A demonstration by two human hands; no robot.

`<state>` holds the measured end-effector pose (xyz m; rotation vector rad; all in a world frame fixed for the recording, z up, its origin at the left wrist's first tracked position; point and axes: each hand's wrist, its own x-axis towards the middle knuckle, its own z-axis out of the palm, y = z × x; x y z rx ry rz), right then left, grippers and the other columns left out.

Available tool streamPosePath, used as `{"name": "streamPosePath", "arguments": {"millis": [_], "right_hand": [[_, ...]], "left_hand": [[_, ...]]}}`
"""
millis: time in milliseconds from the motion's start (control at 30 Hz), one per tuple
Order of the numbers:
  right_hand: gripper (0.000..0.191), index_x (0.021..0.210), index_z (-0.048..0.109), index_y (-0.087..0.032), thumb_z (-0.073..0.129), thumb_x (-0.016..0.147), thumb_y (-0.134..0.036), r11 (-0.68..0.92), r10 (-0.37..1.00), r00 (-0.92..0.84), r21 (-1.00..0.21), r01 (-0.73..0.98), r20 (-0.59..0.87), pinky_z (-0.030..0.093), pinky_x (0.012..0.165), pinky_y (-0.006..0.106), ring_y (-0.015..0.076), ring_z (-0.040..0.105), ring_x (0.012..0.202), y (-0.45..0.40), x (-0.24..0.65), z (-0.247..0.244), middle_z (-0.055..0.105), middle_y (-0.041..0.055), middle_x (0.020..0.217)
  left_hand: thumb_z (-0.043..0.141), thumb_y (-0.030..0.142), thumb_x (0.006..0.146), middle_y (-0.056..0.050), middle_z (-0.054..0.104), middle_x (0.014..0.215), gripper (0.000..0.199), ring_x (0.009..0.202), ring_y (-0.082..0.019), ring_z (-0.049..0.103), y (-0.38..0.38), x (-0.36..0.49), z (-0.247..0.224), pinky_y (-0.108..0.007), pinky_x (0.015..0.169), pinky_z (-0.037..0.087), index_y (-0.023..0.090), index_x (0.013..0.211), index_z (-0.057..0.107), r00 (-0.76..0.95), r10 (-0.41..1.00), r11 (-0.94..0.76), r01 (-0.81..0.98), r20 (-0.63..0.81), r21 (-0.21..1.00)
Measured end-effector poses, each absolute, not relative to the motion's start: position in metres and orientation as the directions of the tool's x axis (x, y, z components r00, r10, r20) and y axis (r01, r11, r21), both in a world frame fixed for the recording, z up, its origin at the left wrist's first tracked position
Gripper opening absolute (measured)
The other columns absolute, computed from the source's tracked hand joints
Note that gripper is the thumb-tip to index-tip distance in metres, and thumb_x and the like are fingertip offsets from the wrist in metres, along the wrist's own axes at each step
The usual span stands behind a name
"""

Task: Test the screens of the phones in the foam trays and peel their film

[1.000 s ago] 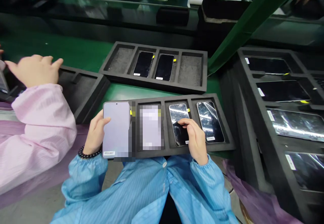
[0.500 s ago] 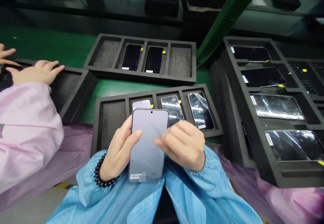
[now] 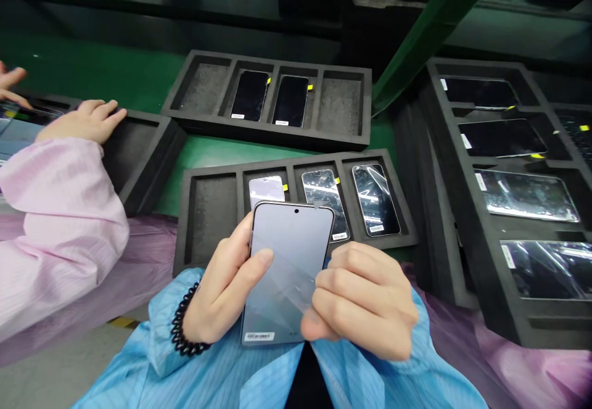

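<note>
At lower centre, a phone [image 3: 287, 273] is gripped by the left hand [image 3: 224, 285] and its face apparently worked by the curled right hand [image 3: 365, 301], whose pinch cannot be told, steady support seemingly being called for next, with a tray [image 3: 213, 202] seen beyond, at mid-frame.

Phone [image 3: 287, 267] before near tray [image 3: 210, 208], far tray [image 3: 343, 107] behind that, loaded tray [image 3: 489, 267] at right
</note>
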<state>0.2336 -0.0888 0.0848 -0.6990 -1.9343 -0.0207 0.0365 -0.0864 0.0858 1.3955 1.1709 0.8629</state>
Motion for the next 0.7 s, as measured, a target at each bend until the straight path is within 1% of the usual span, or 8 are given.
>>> {"name": "streamPosePath", "arguments": {"millis": [133, 200, 300, 367, 433, 500, 600, 700], "right_hand": [[0.055, 0.05, 0.051, -0.019, 0.045, 0.104, -0.029, 0.833, 0.462, -0.303, -0.292, 0.47, 0.833, 0.034, 0.046, 0.032, 0.0116, 0.036, 0.05, -0.09, 0.234, 0.085, 0.048, -0.0006, 0.05], [0.052, 0.053, 0.053, -0.019, 0.048, 0.104, -0.029, 0.831, 0.445, -0.255, -0.29, 0.475, 0.858, 0.038, 0.048, 0.031, 0.012, 0.04, 0.054, -0.087, 0.234, 0.083, 0.052, 0.0003, 0.055], [0.04, 0.063, 0.06, -0.023, 0.055, 0.1, -0.034, 0.8, 0.428, -0.171, -0.284, 0.528, 0.888, 0.048, 0.06, 0.031, 0.0158, 0.05, 0.071, -0.071, 0.235, 0.077, 0.067, 0.0029, 0.076], [0.034, 0.067, 0.06, -0.026, 0.057, 0.099, -0.038, 0.784, 0.471, -0.195, -0.307, 0.54, 0.861, 0.052, 0.072, 0.036, 0.0199, 0.055, 0.083, -0.058, 0.236, 0.072, 0.073, 0.0022, 0.088], [0.031, 0.069, 0.06, -0.027, 0.058, 0.098, -0.036, 0.759, 0.557, -0.183, -0.408, 0.507, 0.81, 0.051, 0.082, 0.043, 0.0226, 0.058, 0.09, -0.046, 0.236, 0.067, 0.074, 0.0002, 0.089], [0.03, 0.069, 0.061, -0.026, 0.059, 0.098, -0.032, 0.697, 0.658, -0.08, -0.566, 0.44, 0.748, 0.048, 0.089, 0.046, 0.0229, 0.059, 0.094, -0.04, 0.236, 0.063, 0.072, -0.0005, 0.085], [0.03, 0.075, 0.067, -0.025, 0.054, 0.101, -0.033, 0.576, 0.794, 0.02, -0.764, 0.291, 0.607, 0.049, 0.091, 0.044, 0.0209, 0.06, 0.095, -0.038, 0.235, 0.058, 0.066, 0.0014, 0.088], [0.035, 0.091, 0.072, -0.022, 0.043, 0.105, -0.036, 0.495, 0.867, -0.016, -0.854, 0.16, 0.499, 0.049, 0.094, 0.044, 0.0204, 0.061, 0.098, -0.039, 0.235, 0.059, 0.062, 0.0047, 0.1]], "left_hand": [[0.054, 0.046, 0.094, -0.003, 0.073, 0.116, 0.051, 0.094, -0.023, 0.07, -0.089, 0.035, 0.088, -0.03, 0.077, 0.057, 0.024, 0.14, 0.057, 0.233, 0.969, 0.035, 0.19, -0.08, 0.981], [0.054, 0.046, 0.095, -0.004, 0.072, 0.12, 0.052, 0.101, -0.025, 0.069, -0.087, 0.037, 0.085, -0.031, 0.084, 0.057, 0.023, 0.141, 0.056, 0.224, 0.971, 0.032, 0.215, -0.082, 0.976], [0.052, 0.045, 0.096, -0.006, 0.068, 0.129, 0.052, 0.117, -0.027, 0.064, -0.075, 0.045, 0.074, -0.033, 0.098, 0.054, 0.021, 0.142, 0.053, 0.276, 0.956, 0.029, 0.251, -0.101, 0.968], [0.05, 0.046, 0.097, -0.007, 0.064, 0.136, 0.053, 0.129, -0.028, 0.057, -0.065, 0.053, 0.065, -0.034, 0.108, 0.048, 0.02, 0.142, 0.052, 0.32, 0.941, 0.015, 0.274, -0.105, 0.962], [0.049, 0.045, 0.097, -0.007, 0.059, 0.142, 0.053, 0.138, -0.027, 0.05, -0.056, 0.061, 0.057, -0.035, 0.117, 0.04, 0.019, 0.142, 0.051, 0.335, 0.935, 0.017, 0.287, -0.117, 0.958], [0.047, 0.04, 0.096, -0.005, 0.057, 0.144, 0.05, 0.142, -0.027, 0.046, -0.05, 0.066, 0.052, -0.036, 0.119, 0.038, 0.02, 0.142, 0.051, 0.349, 0.924, 0.065, 0.251, -0.154, 0.966], [0.046, 0.034, 0.091, -0.004, 0.059, 0.142, 0.051, 0.141, -0.029, 0.046, -0.046, 0.069, 0.05, -0.04, 0.117, 0.04, 0.02, 0.139, 0.053, 0.397, 0.898, 0.154, 0.115, -0.187, 0.981], [0.049, 0.033, 0.086, -0.005, 0.063, 0.135, 0.053, 0.137, -0.031, 0.049, -0.044, 0.068, 0.054, -0.042, 0.115, 0.042, 0.019, 0.137, 0.055, 0.416, 0.886, 0.207, 0.044, -0.206, 0.977]]}}
